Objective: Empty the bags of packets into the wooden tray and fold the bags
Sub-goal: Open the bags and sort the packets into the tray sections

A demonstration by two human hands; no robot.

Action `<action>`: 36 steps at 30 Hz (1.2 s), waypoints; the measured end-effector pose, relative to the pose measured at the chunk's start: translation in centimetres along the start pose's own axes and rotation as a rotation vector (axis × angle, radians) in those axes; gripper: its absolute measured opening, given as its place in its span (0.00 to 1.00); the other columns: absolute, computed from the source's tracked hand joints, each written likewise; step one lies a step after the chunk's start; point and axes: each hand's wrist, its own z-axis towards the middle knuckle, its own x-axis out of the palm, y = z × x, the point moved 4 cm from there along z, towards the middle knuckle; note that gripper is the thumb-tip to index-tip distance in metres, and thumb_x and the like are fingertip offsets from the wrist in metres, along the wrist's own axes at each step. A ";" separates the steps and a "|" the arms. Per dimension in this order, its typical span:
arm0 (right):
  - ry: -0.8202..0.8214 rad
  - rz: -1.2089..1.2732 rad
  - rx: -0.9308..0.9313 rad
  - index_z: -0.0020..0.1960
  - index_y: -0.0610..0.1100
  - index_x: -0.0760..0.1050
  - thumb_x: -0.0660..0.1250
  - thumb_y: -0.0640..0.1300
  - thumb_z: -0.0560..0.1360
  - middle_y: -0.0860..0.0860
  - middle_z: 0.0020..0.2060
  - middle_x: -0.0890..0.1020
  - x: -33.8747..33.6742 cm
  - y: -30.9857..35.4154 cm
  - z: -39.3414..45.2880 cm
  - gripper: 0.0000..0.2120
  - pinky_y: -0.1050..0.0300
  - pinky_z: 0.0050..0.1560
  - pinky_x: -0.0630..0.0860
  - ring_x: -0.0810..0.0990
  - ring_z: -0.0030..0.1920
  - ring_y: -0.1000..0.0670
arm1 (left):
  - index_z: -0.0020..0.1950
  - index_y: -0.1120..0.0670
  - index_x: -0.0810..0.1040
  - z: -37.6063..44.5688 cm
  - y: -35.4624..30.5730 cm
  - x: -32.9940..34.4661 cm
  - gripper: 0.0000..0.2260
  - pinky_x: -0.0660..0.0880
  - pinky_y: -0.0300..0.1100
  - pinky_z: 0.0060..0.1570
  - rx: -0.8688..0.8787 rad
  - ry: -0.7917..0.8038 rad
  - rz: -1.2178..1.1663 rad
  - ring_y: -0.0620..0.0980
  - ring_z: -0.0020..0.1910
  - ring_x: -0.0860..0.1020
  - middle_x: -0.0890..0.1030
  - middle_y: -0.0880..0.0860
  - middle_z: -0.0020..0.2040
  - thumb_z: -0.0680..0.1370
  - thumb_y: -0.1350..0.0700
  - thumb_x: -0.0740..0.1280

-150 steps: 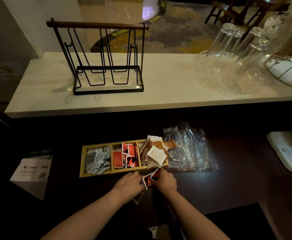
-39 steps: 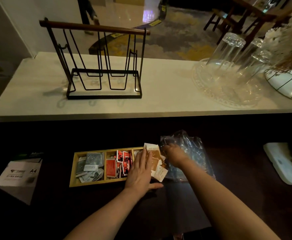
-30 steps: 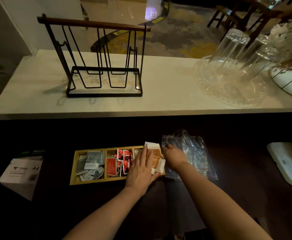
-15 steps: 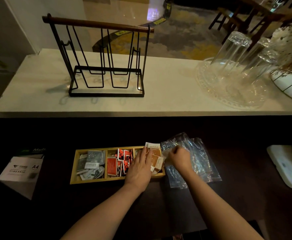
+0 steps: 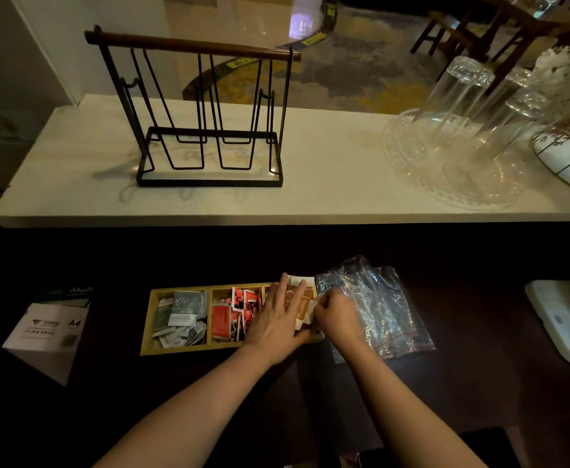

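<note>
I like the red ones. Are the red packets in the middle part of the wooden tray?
Yes, the red packets lie in the wooden tray's middle compartment.

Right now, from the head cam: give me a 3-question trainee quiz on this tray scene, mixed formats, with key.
1. True or false: the left hand lies flat, fingers straight, on the packets in the right compartment of the wooden tray.
2. Multiple choice: where are the clear plastic bags? A) inside the tray B) on the dark surface right of the tray C) on the white counter
3. Fill in: the middle compartment holds mostly ____-coloured packets.

Key
1. True.
2. B; the right hand is at their left edge, beside the tray's right end.
3. Red.
</note>
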 end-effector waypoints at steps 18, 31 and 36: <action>-0.056 0.131 0.059 0.40 0.45 0.78 0.67 0.37 0.72 0.57 0.29 0.77 0.5 -1.9 0.3 0.05 0.71 0.27 0.68 0.76 0.30 0.58 | 0.76 0.43 0.46 0.1 -0.1 1.1 0.31 0.45 0.50 0.74 0.074 -0.026 0.144 0.54 0.77 0.41 0.46 0.56 0.79 0.77 0.39 0.56; 0.128 -0.160 -0.403 0.64 0.42 0.76 0.66 0.34 0.71 0.42 0.58 0.80 0.7 3.5 3.8 0.21 0.56 0.59 0.72 0.79 0.58 0.43 | 0.75 0.49 0.54 -0.3 0.2 0.6 0.27 0.52 0.49 0.74 0.022 -0.103 0.101 0.55 0.78 0.48 0.48 0.54 0.79 0.79 0.42 0.55; 0.037 -0.248 -0.478 0.66 0.45 0.74 0.64 0.37 0.72 0.44 0.62 0.79 2.2 2.2 1.7 0.23 0.53 0.60 0.75 0.78 0.61 0.44 | 0.75 0.52 0.56 -1.0 0.6 0.7 0.28 0.57 0.49 0.74 0.012 -0.134 0.113 0.55 0.77 0.52 0.51 0.56 0.78 0.79 0.43 0.58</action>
